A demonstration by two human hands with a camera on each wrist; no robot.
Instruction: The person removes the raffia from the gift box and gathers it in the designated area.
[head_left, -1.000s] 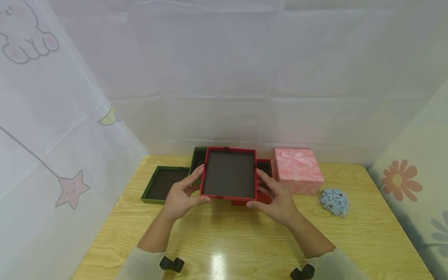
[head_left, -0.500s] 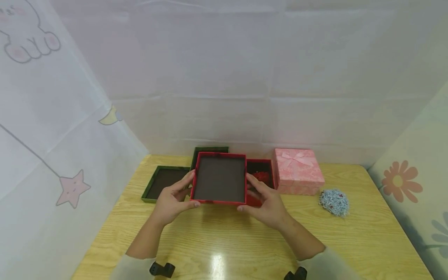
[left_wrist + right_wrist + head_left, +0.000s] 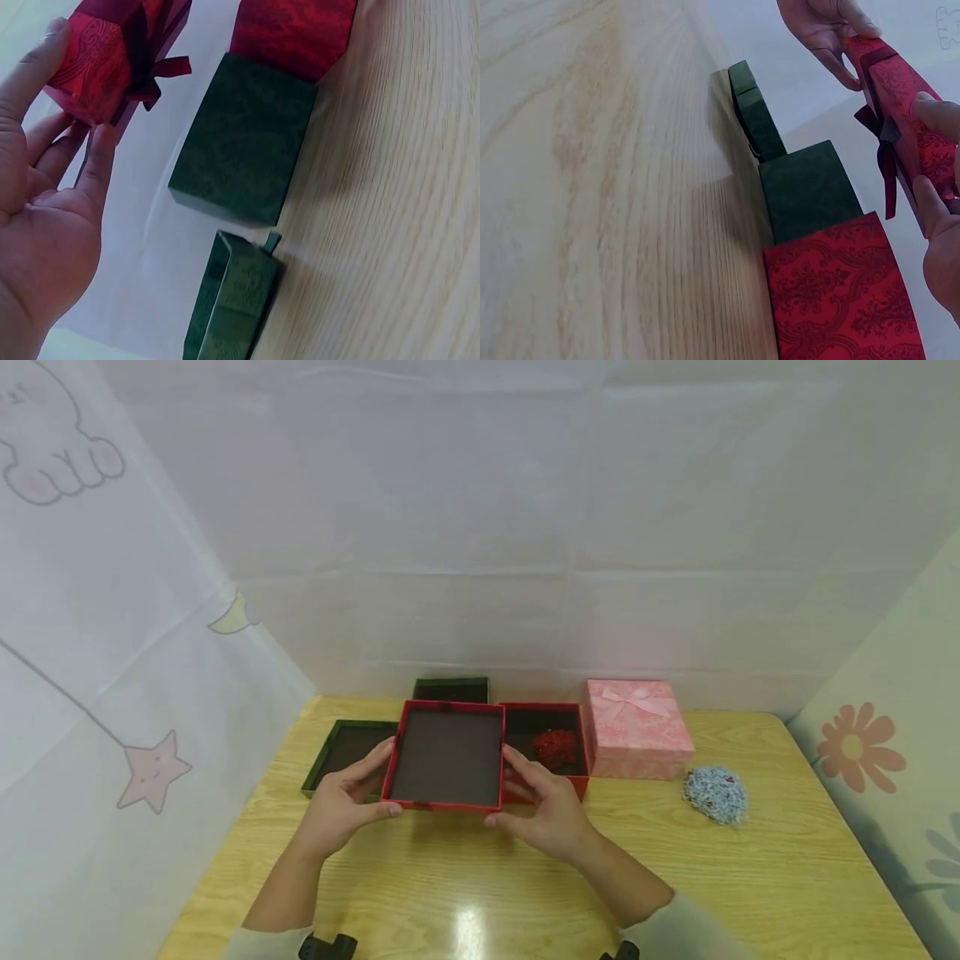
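- You've moved the red lid (image 3: 448, 756) leftward and nearer yourself, exposing more of the red box (image 3: 543, 718).
- Your left hand (image 3: 332, 814) and right hand (image 3: 557, 821) grip the lid's opposite sides.
- It hangs above the table (image 3: 450, 881), before the green box (image 3: 452, 690).

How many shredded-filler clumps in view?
2: a red clump inside the red box, and a light blue clump on the table, front right of the pink box. The red lid partly hides the green box; another could be inside.
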